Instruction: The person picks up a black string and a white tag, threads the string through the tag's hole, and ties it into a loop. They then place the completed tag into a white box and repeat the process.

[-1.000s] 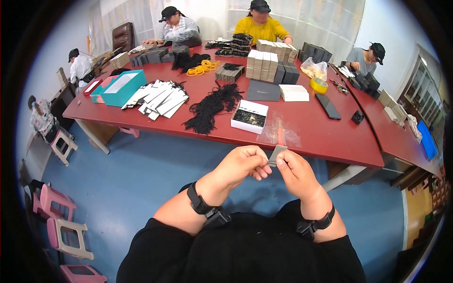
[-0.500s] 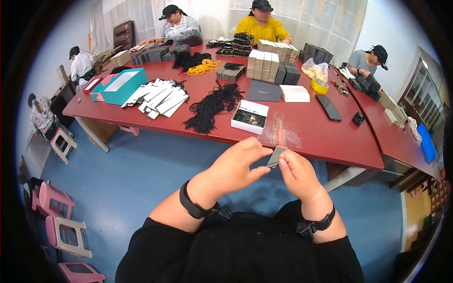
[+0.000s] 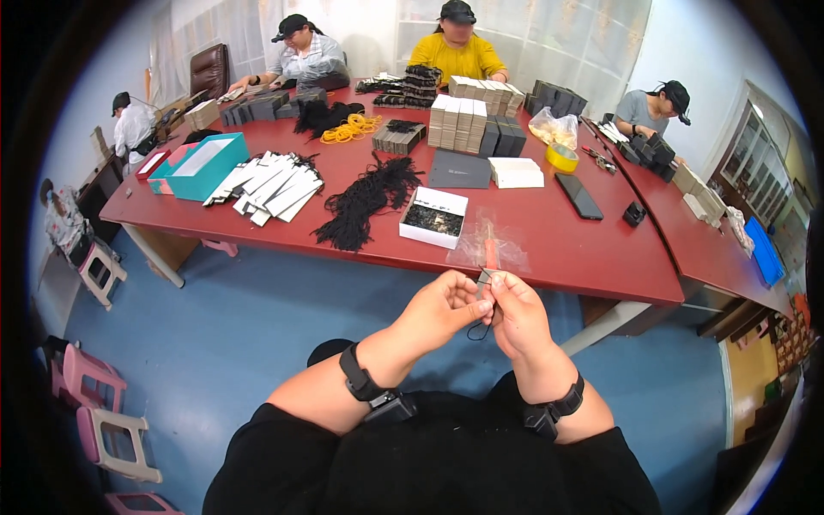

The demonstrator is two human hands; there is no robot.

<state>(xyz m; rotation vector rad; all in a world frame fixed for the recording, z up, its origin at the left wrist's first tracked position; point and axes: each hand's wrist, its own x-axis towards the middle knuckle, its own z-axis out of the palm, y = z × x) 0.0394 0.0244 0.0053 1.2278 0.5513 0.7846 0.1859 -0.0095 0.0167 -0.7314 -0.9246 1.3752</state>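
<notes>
In front of the table edge, my left hand [image 3: 439, 311] and my right hand [image 3: 517, 316] meet over a small grey card tag [image 3: 482, 284], mostly hidden by fingers. A thin black cord [image 3: 477, 336] runs between them and hangs in a small loop below. My right thumb and forefinger pinch the cord near its upper end. The left fingers are closed at the tag and cord; which they grip is hard to see. Just beyond lies a clear plastic bag [image 3: 508, 251] with a narrow orange-red thing [image 3: 491, 252] on it.
On the red table [image 3: 592, 257] are a white box of small black pieces [image 3: 429, 230], black cords [image 3: 365, 206], white strips [image 3: 268, 189], a turquoise box [image 3: 206, 172], a phone [image 3: 578, 196], yellow tape [image 3: 562, 157] and stacked cards [image 3: 457, 124]. Several people work around the tables.
My left hand has moved in from an open pose and closed beside the right. The right hand has shifted its grip to the cord, and a loop now hangs below. The view has shifted slightly.
</notes>
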